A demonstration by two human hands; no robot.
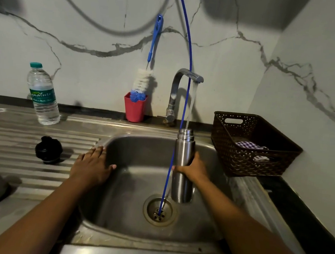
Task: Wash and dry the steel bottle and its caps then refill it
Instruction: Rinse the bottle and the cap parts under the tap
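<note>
Over the sink (135, 150), a right hand (194, 168) holds the uncapped steel bottle (184, 149) upright under the running tap (179, 81), fingers curled round its middle. The left hand (92, 166) lies flat on the sink's rim, fingers straight. A water bottle (43, 94) label partly reads "nature"; a black cap (48, 150) lies nearby.

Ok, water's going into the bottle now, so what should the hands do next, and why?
Probably the left hand should reach for the bottle brush in the red cup. The right hand grips the open steel bottle under the running tap, so water is already going in, and the left hand only rests on the sink rim, free to fetch it.
</note>
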